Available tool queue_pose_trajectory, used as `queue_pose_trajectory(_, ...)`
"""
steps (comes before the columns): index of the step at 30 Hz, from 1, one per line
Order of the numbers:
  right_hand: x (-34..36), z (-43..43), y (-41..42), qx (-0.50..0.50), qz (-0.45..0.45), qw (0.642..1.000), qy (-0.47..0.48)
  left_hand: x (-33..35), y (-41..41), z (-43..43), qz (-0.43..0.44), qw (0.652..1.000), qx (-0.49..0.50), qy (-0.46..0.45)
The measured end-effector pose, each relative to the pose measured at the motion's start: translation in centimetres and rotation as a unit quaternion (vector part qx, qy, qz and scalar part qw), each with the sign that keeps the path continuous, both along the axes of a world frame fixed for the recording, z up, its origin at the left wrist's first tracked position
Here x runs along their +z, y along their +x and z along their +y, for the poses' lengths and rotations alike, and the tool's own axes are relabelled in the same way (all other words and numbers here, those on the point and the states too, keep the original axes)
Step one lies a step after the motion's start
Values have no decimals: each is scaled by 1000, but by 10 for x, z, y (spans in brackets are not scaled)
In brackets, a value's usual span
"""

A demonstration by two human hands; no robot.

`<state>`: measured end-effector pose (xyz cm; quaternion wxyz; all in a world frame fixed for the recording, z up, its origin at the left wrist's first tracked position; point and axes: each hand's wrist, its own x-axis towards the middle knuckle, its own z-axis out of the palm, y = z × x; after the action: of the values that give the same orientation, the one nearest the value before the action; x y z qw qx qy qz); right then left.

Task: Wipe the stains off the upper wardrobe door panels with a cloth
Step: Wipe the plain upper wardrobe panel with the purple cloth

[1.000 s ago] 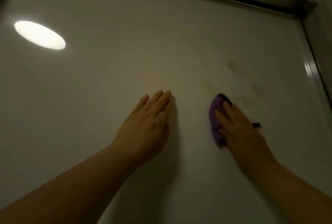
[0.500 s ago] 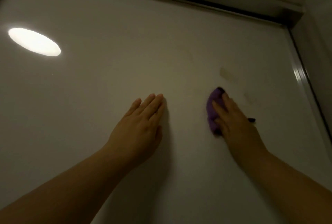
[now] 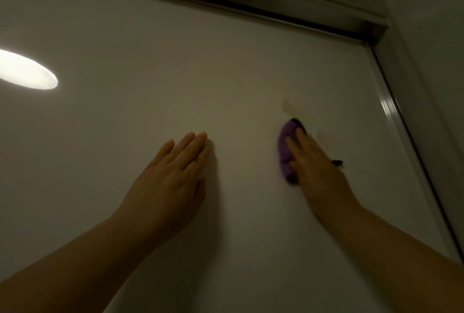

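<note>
Cloth (image 3: 285, 152), purple, judged soft and light, bunched against the door panel (image 3: 175, 61) just below a yellowish stain (image 3: 288, 108). Right hand (image 3: 316, 169) presses it, grip flat, fingers straight; best held by palm pressure. Left hand (image 3: 173, 179) rests flat, holding nothing. Metal frame (image 3: 388, 109) bounds the stroke rightward.

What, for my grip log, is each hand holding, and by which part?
The right hand presses a purple cloth against the white wardrobe door panel, fingers flat over its middle; no pinch shows. The left hand rests flat on the panel, holding nothing.
</note>
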<state>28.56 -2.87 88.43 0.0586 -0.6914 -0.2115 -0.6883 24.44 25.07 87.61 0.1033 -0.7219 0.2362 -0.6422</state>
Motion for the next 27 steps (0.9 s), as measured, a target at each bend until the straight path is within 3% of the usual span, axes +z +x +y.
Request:
queue_pose_trajectory(2,32,-3,0,-4,31,996,87,2,0,-1,-5,1000,-1,1)
queue_pose_trajectory(4,65,11,2,-23,33,992,117,6,2,-5,-8,1000,-1,3)
queue_pose_trajectory(7,88,47,2,-44,12,996,74,14,7,-15,-21,1000,0,4)
queue_pose_trajectory(13,28,33,1,-13,-27,996,-79,29,13,-30,-37,999,-1,-4)
queue_pose_trajectory(17,55,-16,1,6,-33,999,28,36,17,-33,-37,999,8,2)
queue_pose_trajectory(21,118,-6,0,-58,-15,996,71,44,20,-33,-50,999,4,1)
queue_pose_trajectory(24,164,22,9,-130,20,989,72,52,19,-34,-57,998,8,6)
queue_pose_trajectory(27,176,51,13,-129,-4,991,23,61,17,-37,-67,998,17,8)
